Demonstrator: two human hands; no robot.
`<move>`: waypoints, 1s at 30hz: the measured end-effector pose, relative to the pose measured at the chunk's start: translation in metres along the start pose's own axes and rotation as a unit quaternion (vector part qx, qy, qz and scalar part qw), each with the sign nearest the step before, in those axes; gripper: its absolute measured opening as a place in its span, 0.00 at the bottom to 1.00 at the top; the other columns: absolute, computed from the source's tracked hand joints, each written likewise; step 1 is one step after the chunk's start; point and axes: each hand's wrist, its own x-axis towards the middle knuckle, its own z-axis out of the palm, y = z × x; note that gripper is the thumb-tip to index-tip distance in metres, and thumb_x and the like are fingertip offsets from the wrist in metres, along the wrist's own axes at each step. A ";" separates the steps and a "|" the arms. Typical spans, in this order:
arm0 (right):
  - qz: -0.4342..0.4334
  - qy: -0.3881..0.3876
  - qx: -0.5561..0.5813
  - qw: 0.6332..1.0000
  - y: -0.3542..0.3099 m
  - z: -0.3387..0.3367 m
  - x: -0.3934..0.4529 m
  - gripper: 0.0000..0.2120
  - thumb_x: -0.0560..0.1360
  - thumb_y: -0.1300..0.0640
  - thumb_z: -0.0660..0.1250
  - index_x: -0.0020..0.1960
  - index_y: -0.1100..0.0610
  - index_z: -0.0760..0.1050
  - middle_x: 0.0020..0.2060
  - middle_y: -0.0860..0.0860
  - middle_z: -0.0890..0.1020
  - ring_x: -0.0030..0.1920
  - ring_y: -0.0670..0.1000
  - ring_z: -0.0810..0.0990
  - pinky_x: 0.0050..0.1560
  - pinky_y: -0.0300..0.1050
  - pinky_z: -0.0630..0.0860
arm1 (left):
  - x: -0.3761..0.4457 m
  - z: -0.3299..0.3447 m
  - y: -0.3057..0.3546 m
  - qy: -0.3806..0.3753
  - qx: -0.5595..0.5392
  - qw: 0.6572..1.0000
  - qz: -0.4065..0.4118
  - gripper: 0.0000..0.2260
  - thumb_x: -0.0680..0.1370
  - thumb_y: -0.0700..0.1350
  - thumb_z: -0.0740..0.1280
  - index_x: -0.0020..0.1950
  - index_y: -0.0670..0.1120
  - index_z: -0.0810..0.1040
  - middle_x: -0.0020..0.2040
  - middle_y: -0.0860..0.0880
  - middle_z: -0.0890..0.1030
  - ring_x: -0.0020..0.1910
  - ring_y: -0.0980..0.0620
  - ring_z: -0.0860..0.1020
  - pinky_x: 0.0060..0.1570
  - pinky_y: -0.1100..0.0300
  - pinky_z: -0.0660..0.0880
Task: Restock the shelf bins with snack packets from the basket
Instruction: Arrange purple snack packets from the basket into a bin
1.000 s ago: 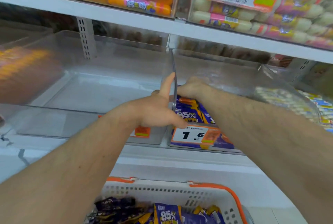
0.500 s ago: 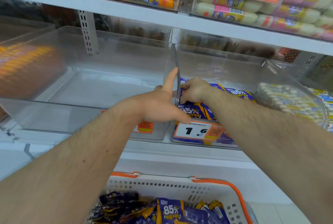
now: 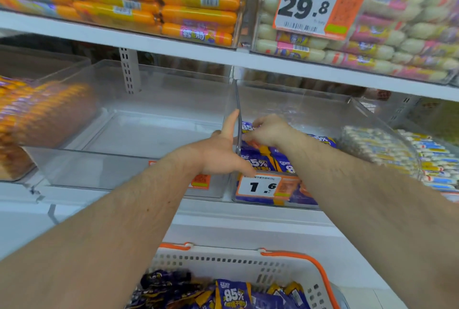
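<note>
Snack packets (image 3: 265,159) being settled in bin (image 3: 293,107): right hand (image 3: 268,130) pinches one; left hand (image 3: 221,152), fingers straight, braces the wall beside it. Next: release, return to basket (image 3: 248,261).

Price tag (image 3: 309,2) on the upper-right bin reads "29.8". Lower tag (image 3: 259,186) on the purple-packet bin shows "1.6". "85%" is printed on a basket packet (image 3: 233,295) and a bin packet (image 3: 259,163).

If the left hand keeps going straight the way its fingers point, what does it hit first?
The left hand already lies against the clear divider wall between the bins. Straight on, it would likely slide along it toward the empty bin's back wall; depth is unclear.
</note>
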 end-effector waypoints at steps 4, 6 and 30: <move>-0.045 0.144 0.001 0.989 -0.002 -0.003 -0.044 0.09 0.72 0.52 0.70 0.49 0.54 0.83 0.47 0.52 0.85 0.51 0.55 0.81 0.53 0.49 0.79 | -0.015 0.001 0.010 0.040 0.080 0.996 0.016 0.59 0.66 0.54 0.79 0.78 0.59 0.33 0.78 0.47 0.53 0.76 0.47 0.60 0.73 0.52 0.60; -0.123 0.267 -0.003 0.956 0.004 0.002 -0.072 0.06 0.71 0.55 0.67 0.44 0.54 0.82 0.41 0.52 0.84 0.46 0.56 0.80 0.49 0.48 0.76 | -0.032 0.002 0.016 0.136 0.153 0.975 0.091 0.54 0.66 0.58 0.76 0.80 0.53 0.44 0.75 0.45 0.57 0.73 0.44 0.64 0.71 0.48 0.64; 0.045 -0.263 -0.268 0.926 0.183 0.278 -0.242 0.49 0.69 0.29 0.68 0.79 0.52 0.51 0.75 0.57 0.62 0.74 0.61 0.62 0.73 0.61 0.60 | -0.120 0.094 -0.071 -0.208 0.319 0.924 -0.044 0.18 0.81 0.47 0.61 0.71 0.52 0.70 0.69 0.51 0.73 0.64 0.49 0.72 0.61 0.55 0.71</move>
